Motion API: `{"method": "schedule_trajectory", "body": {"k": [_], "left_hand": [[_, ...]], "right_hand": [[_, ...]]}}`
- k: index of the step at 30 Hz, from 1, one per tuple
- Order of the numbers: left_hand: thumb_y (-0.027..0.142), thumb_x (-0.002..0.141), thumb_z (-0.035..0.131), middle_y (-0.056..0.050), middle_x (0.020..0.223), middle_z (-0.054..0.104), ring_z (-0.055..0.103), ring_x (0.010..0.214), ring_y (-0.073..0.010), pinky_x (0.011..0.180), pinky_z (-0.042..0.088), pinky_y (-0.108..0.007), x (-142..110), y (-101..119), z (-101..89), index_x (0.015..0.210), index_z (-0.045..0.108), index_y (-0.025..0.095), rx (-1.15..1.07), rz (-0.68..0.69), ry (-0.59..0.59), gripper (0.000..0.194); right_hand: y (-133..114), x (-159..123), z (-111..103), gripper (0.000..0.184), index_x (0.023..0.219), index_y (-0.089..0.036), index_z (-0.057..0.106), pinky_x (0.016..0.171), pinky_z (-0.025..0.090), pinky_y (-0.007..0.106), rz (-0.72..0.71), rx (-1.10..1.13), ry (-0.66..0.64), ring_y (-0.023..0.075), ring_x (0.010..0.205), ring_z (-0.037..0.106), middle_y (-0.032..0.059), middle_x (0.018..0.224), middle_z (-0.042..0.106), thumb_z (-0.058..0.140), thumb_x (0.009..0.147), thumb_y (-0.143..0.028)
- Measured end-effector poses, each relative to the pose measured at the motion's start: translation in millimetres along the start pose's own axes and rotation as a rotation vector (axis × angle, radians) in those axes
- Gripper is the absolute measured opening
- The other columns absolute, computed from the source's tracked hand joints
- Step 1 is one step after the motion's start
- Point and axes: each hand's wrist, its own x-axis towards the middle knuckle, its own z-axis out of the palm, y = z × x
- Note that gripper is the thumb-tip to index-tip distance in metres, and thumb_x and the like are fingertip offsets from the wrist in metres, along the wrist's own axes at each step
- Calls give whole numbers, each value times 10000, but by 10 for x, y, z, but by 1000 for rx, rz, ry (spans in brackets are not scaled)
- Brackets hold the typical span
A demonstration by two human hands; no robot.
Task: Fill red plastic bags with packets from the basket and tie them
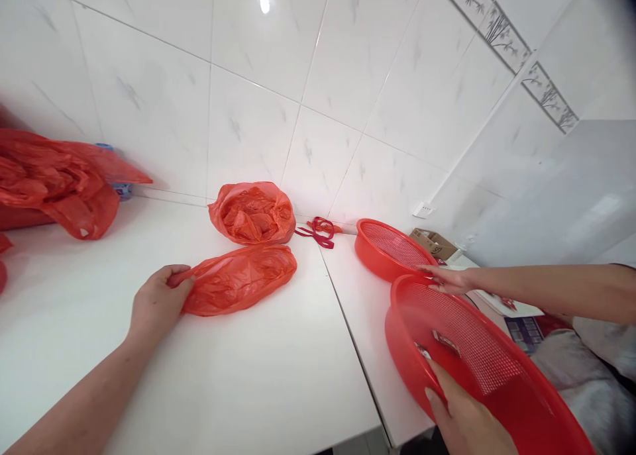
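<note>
On the white table my left hand (161, 299) pinches the near-left end of a red plastic bag (243, 279), which lies flattened with its mouth partly open. Just behind it stands another red plastic bag (256, 213), its top crumpled inward. At the lower right, my right hand (464, 408) grips the near-left rim of a large red plastic basket (407, 369), thumb outside and fingers over the edge. A small packet (422, 350) shows by those fingertips; whether they touch it, I cannot tell. Inside the basket lies another small packet (446, 342).
A co-worker's hand (447, 279) reaches in from the right, between the large basket and a second red basket (370, 253). Red ribbon (322, 233) lies by the tiled wall. Crumpled red bags (59, 177) fill the left side; a cardboard box (434, 242) stands behind.
</note>
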Motion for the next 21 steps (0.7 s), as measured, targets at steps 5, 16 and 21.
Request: {"method": "schedule_trajectory", "body": {"k": [5, 16, 21], "left_hand": [[406, 779, 508, -8, 932, 669, 598, 763, -172, 622, 469, -257, -53, 49, -3, 998, 620, 224, -56, 3, -93, 306], [420, 787, 494, 14, 858, 682, 597, 706, -150, 581, 453, -223, -45, 25, 26, 968, 632, 218, -48, 42, -130, 304], [428, 780, 512, 2, 859, 677, 590, 687, -143, 559, 449, -216, -68, 62, 8, 987, 633, 198, -53, 29, -130, 331]], "right_hand": [[-381, 56, 91, 491, 1313, -213, 500, 572, 495, 316, -33, -23, -23, 246, 668, 695, 120, 886, 726, 326, 856, -247], [-775, -38, 146, 514, 1365, -199, 448, 749, 538, 244, -130, 70, -113, 213, 1031, 642, 80, 1219, 624, 345, 861, -211], [-791, 45, 187, 510, 1353, -169, 460, 754, 552, 300, -144, 44, -140, 236, 1026, 643, 96, 1238, 608, 351, 856, -201]]}}
